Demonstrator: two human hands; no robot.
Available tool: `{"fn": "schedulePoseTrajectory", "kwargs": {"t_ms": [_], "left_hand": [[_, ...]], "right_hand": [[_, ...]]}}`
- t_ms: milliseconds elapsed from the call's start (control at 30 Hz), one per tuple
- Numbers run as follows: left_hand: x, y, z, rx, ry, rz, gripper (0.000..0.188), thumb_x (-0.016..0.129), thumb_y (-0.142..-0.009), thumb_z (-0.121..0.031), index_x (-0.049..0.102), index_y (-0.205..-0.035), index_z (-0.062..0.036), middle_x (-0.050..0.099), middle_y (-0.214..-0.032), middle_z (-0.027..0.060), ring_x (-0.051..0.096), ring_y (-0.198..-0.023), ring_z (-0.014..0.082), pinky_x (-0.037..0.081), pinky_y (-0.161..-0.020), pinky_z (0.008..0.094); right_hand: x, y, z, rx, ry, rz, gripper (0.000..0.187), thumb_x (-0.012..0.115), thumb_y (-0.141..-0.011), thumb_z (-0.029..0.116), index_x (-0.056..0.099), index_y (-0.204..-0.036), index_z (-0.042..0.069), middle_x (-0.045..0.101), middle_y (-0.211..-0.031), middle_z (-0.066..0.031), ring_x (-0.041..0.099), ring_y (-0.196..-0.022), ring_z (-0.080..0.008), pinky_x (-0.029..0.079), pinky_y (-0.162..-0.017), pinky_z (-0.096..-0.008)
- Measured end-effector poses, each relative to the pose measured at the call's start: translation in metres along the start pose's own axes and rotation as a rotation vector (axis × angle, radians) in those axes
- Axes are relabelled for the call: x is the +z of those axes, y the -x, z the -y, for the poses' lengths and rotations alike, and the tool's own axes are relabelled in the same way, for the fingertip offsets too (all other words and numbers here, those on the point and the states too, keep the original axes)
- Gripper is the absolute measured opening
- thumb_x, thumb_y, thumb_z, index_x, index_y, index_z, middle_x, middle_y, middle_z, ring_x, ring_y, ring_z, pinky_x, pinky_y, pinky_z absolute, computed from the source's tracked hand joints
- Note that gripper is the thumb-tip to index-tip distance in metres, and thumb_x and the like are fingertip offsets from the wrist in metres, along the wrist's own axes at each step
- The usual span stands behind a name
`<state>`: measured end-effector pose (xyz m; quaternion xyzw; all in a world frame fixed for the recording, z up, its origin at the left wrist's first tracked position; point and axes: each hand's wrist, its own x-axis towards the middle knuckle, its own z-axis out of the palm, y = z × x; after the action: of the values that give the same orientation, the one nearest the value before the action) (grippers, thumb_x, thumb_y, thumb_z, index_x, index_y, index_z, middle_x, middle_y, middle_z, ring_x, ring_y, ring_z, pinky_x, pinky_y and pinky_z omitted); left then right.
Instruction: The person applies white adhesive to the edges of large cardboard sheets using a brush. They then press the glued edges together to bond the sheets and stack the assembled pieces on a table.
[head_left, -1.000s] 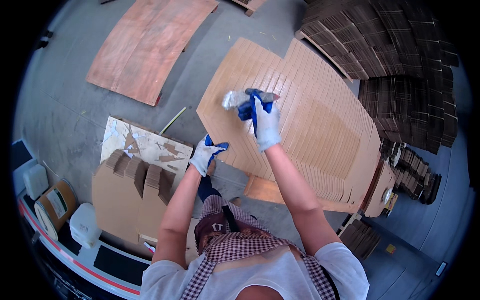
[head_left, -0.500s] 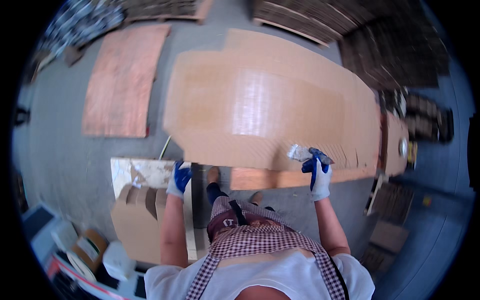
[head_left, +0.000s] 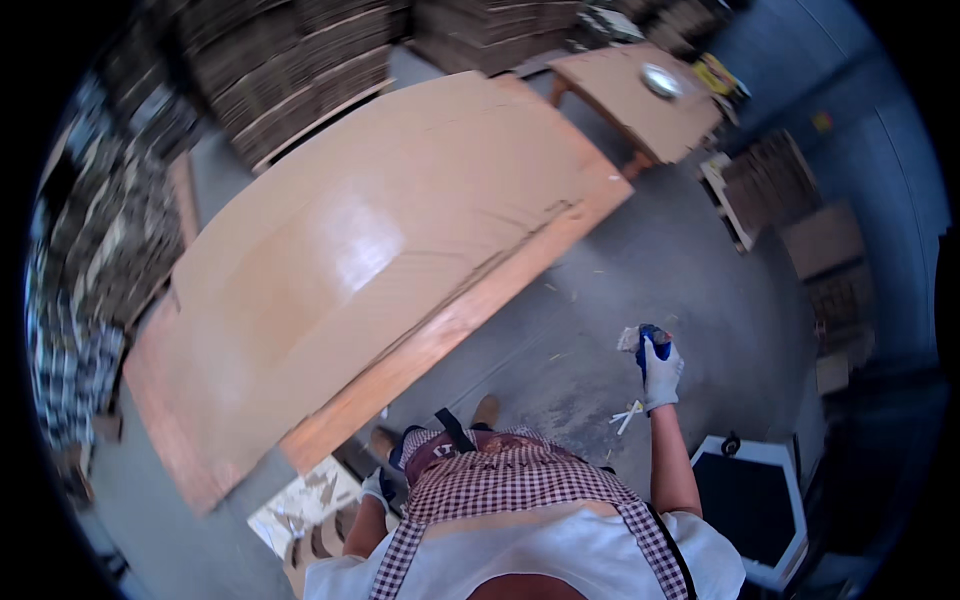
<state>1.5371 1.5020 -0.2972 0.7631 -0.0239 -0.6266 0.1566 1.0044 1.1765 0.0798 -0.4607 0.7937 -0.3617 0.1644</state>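
My right hand (head_left: pixel 660 375), in a white glove with blue palm, is closed around the dark handle of a brush (head_left: pixel 630 339). Its wide whitish end points left, over open floor on my right. My left hand (head_left: pixel 377 487), gloved the same way, hangs low by my side and holds nothing that I can see; its fingers are too dark and small to make out. In front of me a large cardboard sheet (head_left: pixel 480 180) lies on a wooden board (head_left: pixel 400 365), a shiny wet-looking patch on its middle and dark slanting lines along its near edge.
A small table (head_left: pixel 610 95) bearing a round metal dish (head_left: pixel 661 81) stands at the far right. Stacked cardboard (head_left: pixel 290 70) rises behind the sheet. Beside my right arm is a white-framed dark panel (head_left: pixel 745 505). White scraps (head_left: pixel 627 415) lie on the floor near my right hand.
My view and body have turned to the right, so the sheet now lies to my left. The brush has come away from above the sheet, still in my right hand. My left hand has dropped lower.
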Motion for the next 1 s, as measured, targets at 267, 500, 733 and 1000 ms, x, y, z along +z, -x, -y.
{"fn": "schedulePoseTrajectory", "kwargs": {"t_ms": [267,500,733,1000], "left_hand": [[0.213,0.012,-0.194,0.654,-0.938,0.251,0.038,0.050,-0.090,-0.038,0.061,-0.114,-0.0109,0.066,-0.105,0.0130,0.062,-0.094,0.0263,0.048,-0.079,0.0348],[0.345,-0.049,-0.271,0.530,-0.905,0.276,0.036,0.051,-0.088,-0.037,0.064,-0.106,-0.0082,0.066,-0.104,0.0132,0.061,-0.092,0.0270,0.047,-0.078,0.0383],[0.457,0.001,-0.400,0.482,-0.853,0.196,0.035,0.052,-0.088,-0.036,0.064,-0.105,-0.0080,0.066,-0.103,0.0132,0.062,-0.091,0.0273,0.047,-0.077,0.0383],[0.563,0.036,-0.550,0.481,-0.533,0.119,0.034,0.053,-0.087,-0.036,0.063,-0.104,-0.0077,0.066,-0.101,0.0132,0.062,-0.089,0.0277,0.048,-0.076,0.0384]], "right_hand": [[-0.114,-0.107,-0.053,0.196,-0.626,-0.155,0.020,0.057,-0.091,0.009,0.062,-0.109,0.001,0.062,-0.075,-0.0049,0.058,-0.058,-0.0115,0.050,-0.053,-0.0254],[-0.129,-0.294,-0.066,0.073,-0.727,-0.171,0.022,0.056,-0.092,0.010,0.061,-0.112,0.000,0.062,-0.078,-0.0042,0.060,-0.062,-0.0117,0.053,-0.058,-0.0255],[-0.129,-0.482,-0.023,-0.144,-0.257,-0.263,0.023,0.064,-0.087,0.014,0.065,-0.103,-0.002,0.068,-0.085,-0.0052,0.064,-0.073,-0.0119,0.052,-0.066,-0.0269],[-0.084,-0.709,-0.023,-0.106,-0.454,-0.153,0.028,0.072,-0.080,0.019,0.065,-0.099,0.000,0.069,-0.087,-0.0104,0.066,-0.079,-0.0173,0.050,-0.073,-0.0311]]}}
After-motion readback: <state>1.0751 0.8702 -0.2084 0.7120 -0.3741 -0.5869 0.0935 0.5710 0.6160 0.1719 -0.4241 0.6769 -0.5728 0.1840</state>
